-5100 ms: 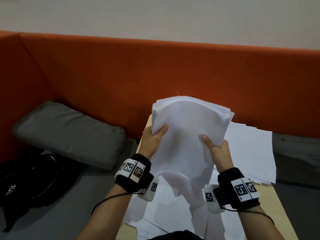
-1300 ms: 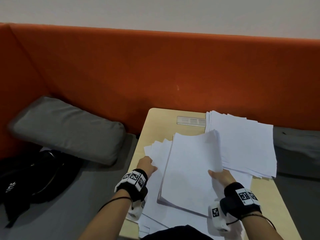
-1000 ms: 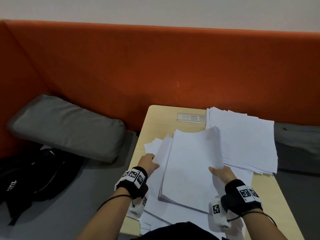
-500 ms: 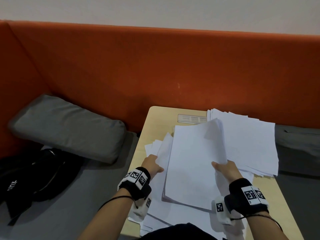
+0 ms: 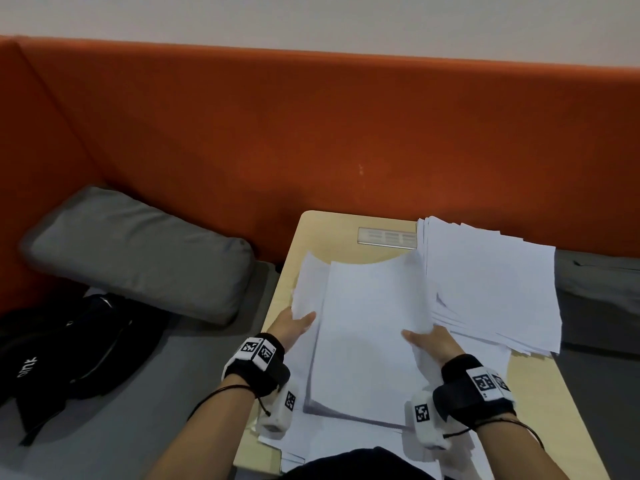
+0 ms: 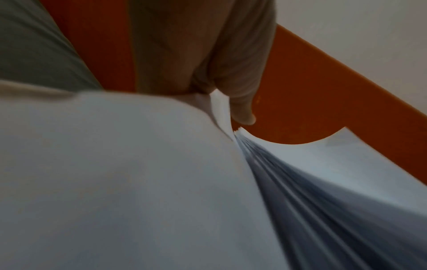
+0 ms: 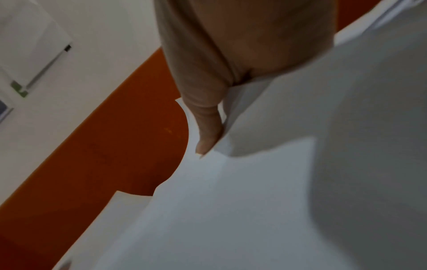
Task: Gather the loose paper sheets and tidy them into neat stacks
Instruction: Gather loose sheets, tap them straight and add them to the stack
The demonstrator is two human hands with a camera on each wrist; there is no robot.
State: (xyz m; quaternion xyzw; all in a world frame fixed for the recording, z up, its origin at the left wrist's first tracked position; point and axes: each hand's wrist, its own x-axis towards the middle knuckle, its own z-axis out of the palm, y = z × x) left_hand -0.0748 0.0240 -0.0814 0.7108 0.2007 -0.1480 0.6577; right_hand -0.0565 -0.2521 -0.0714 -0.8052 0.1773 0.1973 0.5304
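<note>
A thick bundle of white sheets point(image 5: 367, 334) lies lengthwise in the middle of the light wood table point(image 5: 322, 233), its far end lifted and bowed. My left hand point(image 5: 294, 327) grips the bundle's left edge, thumb point(image 6: 240, 109) on top of the fanned sheet edges point(image 6: 300, 182). The right edge is held by my right hand point(image 5: 429, 344), with its thumb point(image 7: 208, 131) pressed on the top sheet point(image 7: 242, 201). Loose sheets point(image 5: 491, 362) spread underneath, towards me. A second, uneven paper stack point(image 5: 491, 282) sits at the back right, partly under the bundle's corner.
An orange upholstered partition point(image 5: 346, 133) closes off the back and left. A grey cushion point(image 5: 138, 251) and a black bag point(image 5: 69, 348) lie on the grey seat at left. A grey slotted strip point(image 5: 386, 236) is set into the table's far edge. More grey seat point(image 5: 599, 289) lies right.
Five seconds ago I held the bundle upright in the air; it has since come down onto the loose sheets. Over the last second both hands slid forward and its far end rose.
</note>
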